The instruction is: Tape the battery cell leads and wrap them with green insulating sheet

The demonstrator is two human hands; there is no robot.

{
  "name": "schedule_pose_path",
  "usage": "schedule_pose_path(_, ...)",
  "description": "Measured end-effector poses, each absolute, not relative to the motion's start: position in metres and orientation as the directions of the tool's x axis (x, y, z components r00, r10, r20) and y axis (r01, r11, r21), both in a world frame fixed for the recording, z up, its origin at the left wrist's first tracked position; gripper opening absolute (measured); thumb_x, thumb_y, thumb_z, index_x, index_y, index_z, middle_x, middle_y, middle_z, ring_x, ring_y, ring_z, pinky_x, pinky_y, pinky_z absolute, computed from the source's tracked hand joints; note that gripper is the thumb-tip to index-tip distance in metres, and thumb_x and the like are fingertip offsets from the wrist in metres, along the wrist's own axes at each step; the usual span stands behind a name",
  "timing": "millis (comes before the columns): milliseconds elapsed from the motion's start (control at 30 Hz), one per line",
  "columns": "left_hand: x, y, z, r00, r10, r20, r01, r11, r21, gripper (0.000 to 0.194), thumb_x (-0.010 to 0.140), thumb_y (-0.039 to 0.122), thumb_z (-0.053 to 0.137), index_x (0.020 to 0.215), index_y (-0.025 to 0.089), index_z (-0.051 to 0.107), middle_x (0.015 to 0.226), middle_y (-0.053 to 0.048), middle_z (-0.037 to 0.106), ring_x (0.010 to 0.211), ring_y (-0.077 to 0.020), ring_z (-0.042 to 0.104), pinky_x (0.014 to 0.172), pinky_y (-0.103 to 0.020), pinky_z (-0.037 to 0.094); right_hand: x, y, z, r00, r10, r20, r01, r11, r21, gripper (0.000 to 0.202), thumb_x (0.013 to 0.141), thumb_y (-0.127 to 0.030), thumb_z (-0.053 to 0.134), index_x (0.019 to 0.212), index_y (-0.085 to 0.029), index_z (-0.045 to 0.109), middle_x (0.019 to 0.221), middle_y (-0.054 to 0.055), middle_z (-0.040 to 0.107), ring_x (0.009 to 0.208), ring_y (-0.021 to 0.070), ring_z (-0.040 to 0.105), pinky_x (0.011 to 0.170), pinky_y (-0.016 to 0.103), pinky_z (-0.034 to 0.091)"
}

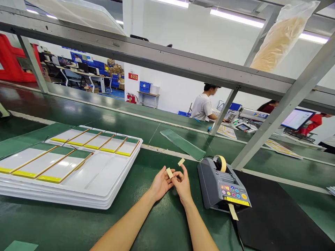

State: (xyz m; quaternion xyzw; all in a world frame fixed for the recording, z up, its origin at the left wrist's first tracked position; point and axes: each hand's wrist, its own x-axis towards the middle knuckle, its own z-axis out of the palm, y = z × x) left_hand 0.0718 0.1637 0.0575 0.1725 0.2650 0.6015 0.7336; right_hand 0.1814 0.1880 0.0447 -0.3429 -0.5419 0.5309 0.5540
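Observation:
My left hand [160, 185] is turned palm up with its fingers curled, and a short piece of cream masking tape [170, 173] lies at its fingertips. My right hand [183, 186] meets it from the right, thumb and fingers pinched at the lower end of that piece. A second piece of tape [181, 161] sticks to the tip of my raised right index finger. Right of my hands stands a grey tape dispenser [223, 184] with a tape roll [222, 164] on top. A cut strip [233, 211] hangs from its front slot.
At left, stacked white trays [104, 184] carry flat white panels with yellow edges [49, 178]. A green sheet [183, 144] lies behind my hands, a black mat [277, 212] right of the dispenser. A metal shelf frame [162, 55] crosses overhead. A person [202, 106] works beyond the bench.

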Motion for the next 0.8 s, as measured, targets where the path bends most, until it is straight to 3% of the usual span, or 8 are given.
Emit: schedule_pose_path(800,0.0733,0.1626,0.0588,0.137,0.974,-0.183,-0.795,0.218,0.566,0.037,0.089,0.046,0.047,0.094,0.013,0.061,0.091,-0.006,0.067,0.084,-0.0172,0.064,0.077,-0.037,0.05,0.1824,0.1915,0.0434,-0.153,0.962,0.226,-0.212,0.192,-0.958,0.066,0.071,-0.027,0.067,0.128,-0.019,0.034,0.07,-0.007,0.058,0.071,0.0146,0.06,0.074,0.029,0.047)
